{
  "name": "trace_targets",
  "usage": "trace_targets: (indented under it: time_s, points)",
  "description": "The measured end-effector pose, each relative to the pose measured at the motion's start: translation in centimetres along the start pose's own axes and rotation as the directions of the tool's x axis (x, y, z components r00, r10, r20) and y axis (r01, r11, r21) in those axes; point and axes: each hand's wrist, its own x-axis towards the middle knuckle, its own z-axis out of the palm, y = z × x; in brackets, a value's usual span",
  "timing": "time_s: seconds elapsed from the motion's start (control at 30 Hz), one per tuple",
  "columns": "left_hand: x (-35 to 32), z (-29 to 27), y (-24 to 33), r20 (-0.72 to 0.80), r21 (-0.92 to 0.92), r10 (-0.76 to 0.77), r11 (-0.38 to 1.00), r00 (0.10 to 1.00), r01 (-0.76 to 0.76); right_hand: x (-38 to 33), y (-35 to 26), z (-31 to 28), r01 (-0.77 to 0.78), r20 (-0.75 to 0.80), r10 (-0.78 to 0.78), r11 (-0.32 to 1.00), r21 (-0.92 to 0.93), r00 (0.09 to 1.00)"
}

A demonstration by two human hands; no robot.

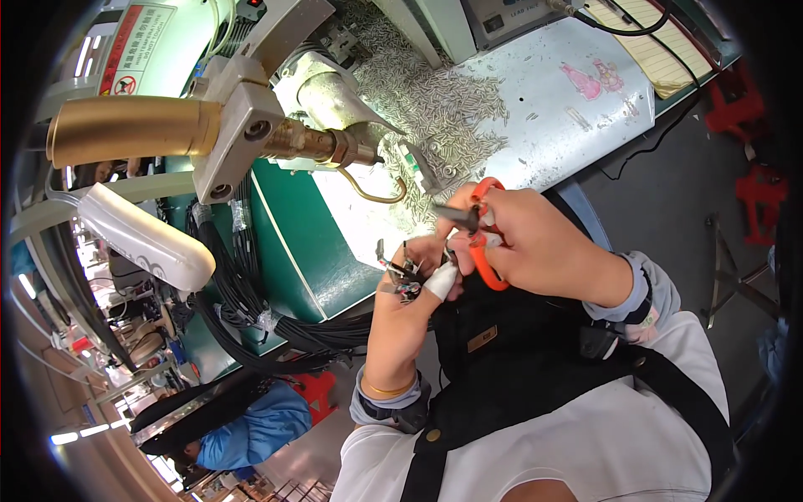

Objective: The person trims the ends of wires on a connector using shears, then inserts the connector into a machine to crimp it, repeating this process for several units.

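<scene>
My right hand [535, 243] is closed on a pair of scissors [486, 269] with orange loop handles; their dark blades are blurred and point left, over my left hand. My left hand [427, 258] is curled close beside it, with white wrapping on the thumb. Fingers of the left hand are bent around a cable end, and short dark wires [405, 276] with small pale and red bits stick out above the wrist. Most of what lies between the two hands is hidden by the fingers. Both hands are just off the table's near edge.
A heap of small silvery metal pieces [443, 109] covers much of the white sheet [577, 125]. A bench machine with a gold cylinder [134, 130] and bent brass tube [376, 198] stands left. Black cables [322, 335] hang over the green tabletop [288, 243]. Red stools [761, 201] stand right.
</scene>
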Motion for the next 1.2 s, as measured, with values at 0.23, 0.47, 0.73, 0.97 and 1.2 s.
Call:
trace_targets:
  time_s: [0.23,0.47,0.73,0.97,1.2]
  points:
    - [-0.2,-2.4,-0.4,-0.057,0.027,0.067,0.997,0.996,-0.066,-0.4,1.6,1.5,0.483,-0.259,-0.550,0.830,-0.280,0.794]
    - [-0.4,-0.5,0.1,-0.112,0.236,0.333,0.924,0.936,-0.300,-0.6,1.1,1.7,0.408,-0.234,-0.389,0.912,0.036,0.891]
    - [-0.4,-0.8,-0.9,-0.012,0.408,0.525,0.780,0.851,-0.475,-0.8,0.1,2.6,0.308,-0.267,-0.295,0.951,0.008,0.918]
    - [-0.4,-0.5,-1.2,0.090,0.559,0.623,0.614,0.777,-0.557,-0.9,0.3,2.3,0.169,-0.147,-0.143,0.968,0.186,0.979]
    - [-0.2,-1.2,-0.2,-0.027,-0.047,0.075,0.996,0.997,-0.076,-0.7,0.4,1.8,-0.089,0.088,0.037,0.694,0.714,0.995]
